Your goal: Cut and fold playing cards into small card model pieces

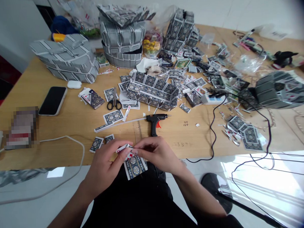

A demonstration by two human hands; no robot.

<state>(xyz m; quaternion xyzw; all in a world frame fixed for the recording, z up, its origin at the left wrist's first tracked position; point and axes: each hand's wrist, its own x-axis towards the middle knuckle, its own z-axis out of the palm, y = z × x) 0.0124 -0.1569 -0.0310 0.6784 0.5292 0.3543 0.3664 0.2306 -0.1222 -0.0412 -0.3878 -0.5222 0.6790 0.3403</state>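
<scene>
Between my two hands, at the table's front edge, is a folded playing card piece (135,165), its patterned back hanging down and a red diamond showing at the top. My left hand (105,164) pinches its left side. On the right, my right hand (157,154) grips the upper right part with thumb and fingers. A black glue gun (154,123) with a red trigger lies just beyond my right hand. Black scissors (114,104) rest farther back, beside cut cards (113,116). Behind the glue gun stands an open box woven from cards (152,91).
Woven card bags (66,59) and a round woven basket (122,44) stand at the back. A phone (53,101) and white cable (75,139) lie left. Loose cards and another woven basket (283,89) are right; a black cord (213,131) crosses the front edge.
</scene>
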